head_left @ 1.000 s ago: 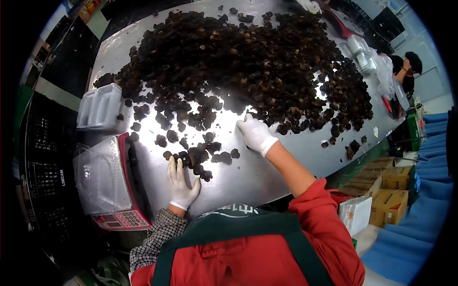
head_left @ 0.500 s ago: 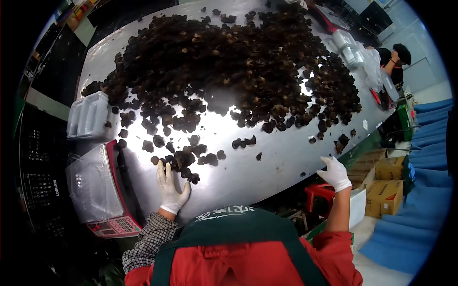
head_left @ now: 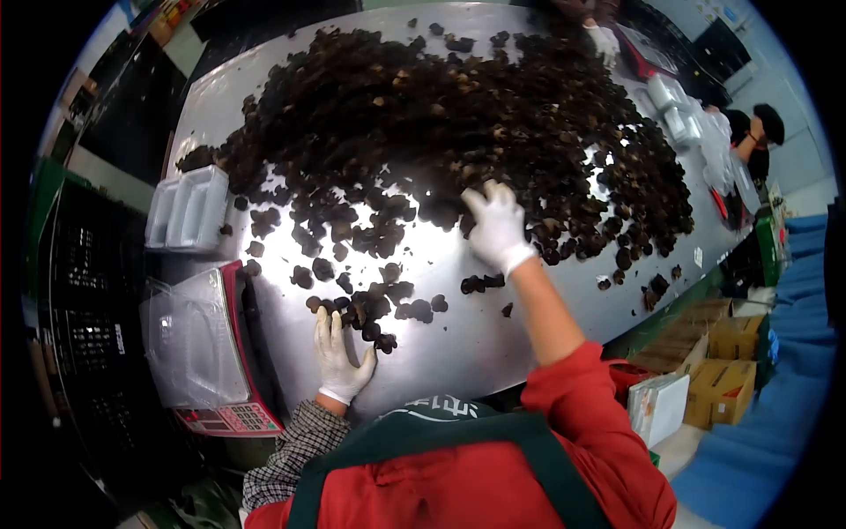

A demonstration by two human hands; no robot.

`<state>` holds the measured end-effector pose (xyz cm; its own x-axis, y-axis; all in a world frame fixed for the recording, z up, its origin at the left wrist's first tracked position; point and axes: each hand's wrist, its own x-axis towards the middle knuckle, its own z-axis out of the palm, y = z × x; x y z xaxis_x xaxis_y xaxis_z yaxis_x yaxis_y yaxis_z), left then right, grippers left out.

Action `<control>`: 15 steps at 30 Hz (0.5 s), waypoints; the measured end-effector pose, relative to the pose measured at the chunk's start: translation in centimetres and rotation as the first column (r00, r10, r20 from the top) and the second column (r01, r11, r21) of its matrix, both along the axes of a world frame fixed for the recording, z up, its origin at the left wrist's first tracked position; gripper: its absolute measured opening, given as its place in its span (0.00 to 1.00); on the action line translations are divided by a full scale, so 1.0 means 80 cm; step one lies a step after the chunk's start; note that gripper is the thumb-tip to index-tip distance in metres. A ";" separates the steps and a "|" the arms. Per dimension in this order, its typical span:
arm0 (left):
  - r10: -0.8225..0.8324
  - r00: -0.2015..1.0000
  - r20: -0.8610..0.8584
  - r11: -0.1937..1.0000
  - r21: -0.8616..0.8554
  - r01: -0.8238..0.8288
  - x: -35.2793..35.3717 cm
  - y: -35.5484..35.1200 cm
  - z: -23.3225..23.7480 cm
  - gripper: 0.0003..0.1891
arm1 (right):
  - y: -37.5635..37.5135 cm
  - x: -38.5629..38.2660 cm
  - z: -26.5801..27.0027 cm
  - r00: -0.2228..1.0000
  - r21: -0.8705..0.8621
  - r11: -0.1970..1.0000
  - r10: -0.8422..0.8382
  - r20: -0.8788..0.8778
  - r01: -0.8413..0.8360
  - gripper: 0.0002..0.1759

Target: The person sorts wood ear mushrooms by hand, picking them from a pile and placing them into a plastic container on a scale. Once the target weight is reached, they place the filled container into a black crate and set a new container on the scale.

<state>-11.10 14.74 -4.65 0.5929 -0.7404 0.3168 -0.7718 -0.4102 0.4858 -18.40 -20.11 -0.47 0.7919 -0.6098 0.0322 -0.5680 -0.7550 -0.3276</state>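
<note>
A broad heap of dark brown, ruffled wood ear mushrooms (head_left: 397, 106) covers much of the metal table (head_left: 432, 366). My left hand (head_left: 342, 366), in a white glove, lies low on the table with its fingers stretched out. Its fingertips touch the near edge of a small cluster of mushrooms (head_left: 372, 306). At the front edge of the heap is my right hand (head_left: 499, 231), also gloved, fingers apart and slightly bent. Nothing shows in its grasp, though its fingertips partly merge with the dark pieces. A few loose mushrooms (head_left: 482, 284) lie just below that hand.
White plastic trays (head_left: 196, 210) stand at the left, above a red scale (head_left: 240, 416) with a clear sheet on it. Another person's gloved hand (head_left: 604, 42) is at the far right corner. More white trays (head_left: 674, 106) and cardboard boxes (head_left: 723, 388) are on the right.
My right hand has swung from the table's right edge forward and left to the heap. My left hand stays by the small cluster. The whole view has shifted slightly.
</note>
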 end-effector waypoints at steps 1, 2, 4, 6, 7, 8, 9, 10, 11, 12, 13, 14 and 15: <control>-0.002 1.000 -0.008 1.000 -0.007 0.002 -0.001 0.000 0.001 0.49 | 0.040 -0.003 0.011 0.990 -0.001 0.991 0.137 0.043 -0.137 0.30; 0.001 1.000 -0.014 1.000 0.016 -0.001 -0.001 0.001 -0.001 0.49 | 0.078 -0.008 0.015 0.950 -0.027 0.954 0.298 0.095 -0.297 0.29; 0.009 1.000 -0.012 1.000 0.028 -0.009 -0.001 0.001 0.002 0.49 | 0.126 -0.024 0.029 0.827 0.045 0.850 0.496 0.265 -0.525 0.29; 0.015 1.000 -0.019 1.000 0.028 -0.014 0.001 0.000 0.004 0.49 | 0.128 -0.026 0.058 0.771 0.162 0.788 0.499 0.395 -0.594 0.28; 0.018 0.999 -0.027 1.000 0.024 -0.017 0.001 -0.001 0.005 0.49 | 0.111 -0.023 0.071 0.783 0.150 0.833 0.416 0.463 -0.532 0.27; 0.020 0.999 -0.034 1.000 0.017 -0.020 0.001 0.000 0.006 0.49 | 0.079 -0.014 0.068 0.789 0.085 0.896 0.335 0.515 -0.435 0.24; 0.025 0.999 -0.043 0.999 0.022 -0.024 0.000 0.001 0.004 0.49 | 0.036 0.003 0.069 0.766 -0.122 0.917 0.385 0.514 -0.379 0.21; 0.031 0.998 -0.049 0.999 0.025 -0.030 0.000 0.001 0.003 0.49 | 0.001 0.020 0.080 0.840 -0.150 0.950 0.312 0.443 -0.274 0.17; 0.037 0.998 -0.052 0.999 0.028 -0.035 0.000 0.002 0.002 0.49 | -0.040 0.034 0.063 0.920 -0.079 0.990 0.136 0.368 -0.115 0.20; 0.029 0.998 -0.050 1.000 0.013 -0.028 0.001 0.001 0.003 0.49 | -0.074 0.044 0.034 0.966 -0.215 0.976 0.014 0.259 0.043 0.27; 0.032 0.998 -0.045 0.999 0.016 -0.032 0.001 0.001 0.003 0.49 | -0.092 0.056 0.023 0.986 -0.145 0.979 -0.125 0.114 0.141 0.33; 0.036 0.998 -0.042 0.999 0.021 -0.035 0.001 0.001 0.002 0.49 | -0.092 0.064 0.012 0.984 -0.110 0.978 -0.175 0.041 0.178 0.34; 0.037 0.999 -0.038 0.999 0.025 -0.036 0.000 0.001 0.002 0.50 | -0.085 0.073 0.003 0.974 -0.079 0.972 -0.223 -0.033 0.220 0.35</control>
